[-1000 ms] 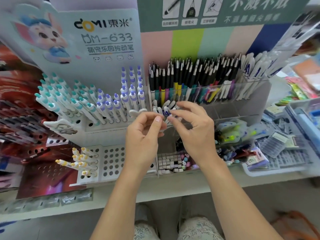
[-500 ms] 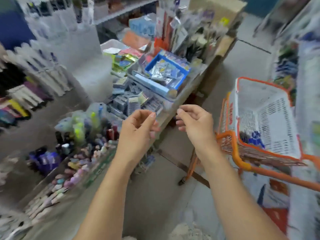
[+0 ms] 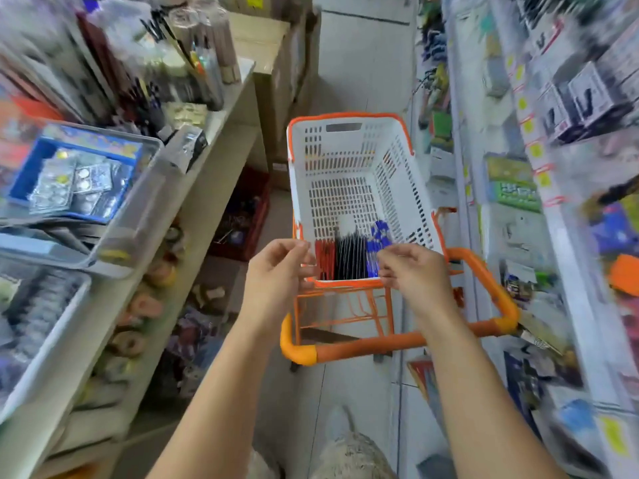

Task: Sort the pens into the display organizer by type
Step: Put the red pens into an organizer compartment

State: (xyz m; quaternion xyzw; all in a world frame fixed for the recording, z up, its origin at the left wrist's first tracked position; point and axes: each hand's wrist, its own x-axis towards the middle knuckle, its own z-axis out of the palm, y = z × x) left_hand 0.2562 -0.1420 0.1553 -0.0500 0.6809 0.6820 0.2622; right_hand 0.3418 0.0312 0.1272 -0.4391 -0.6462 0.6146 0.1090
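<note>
Both hands hover over the basket's near rim; left hand and right hand fingers loosely curled, empty; red, black, blue pens inside.

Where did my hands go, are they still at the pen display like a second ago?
No. Both have moved: the left hand and right hand now hover over the near end of the basket, above the pens.

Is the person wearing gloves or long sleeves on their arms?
No gloves and no sleeves show. The left hand and right hand are bare, and both forearms are uncovered to the bottom edge of the picture. No watch, ring or bracelet shows on either wrist. The fingernails look short and plain.
</note>
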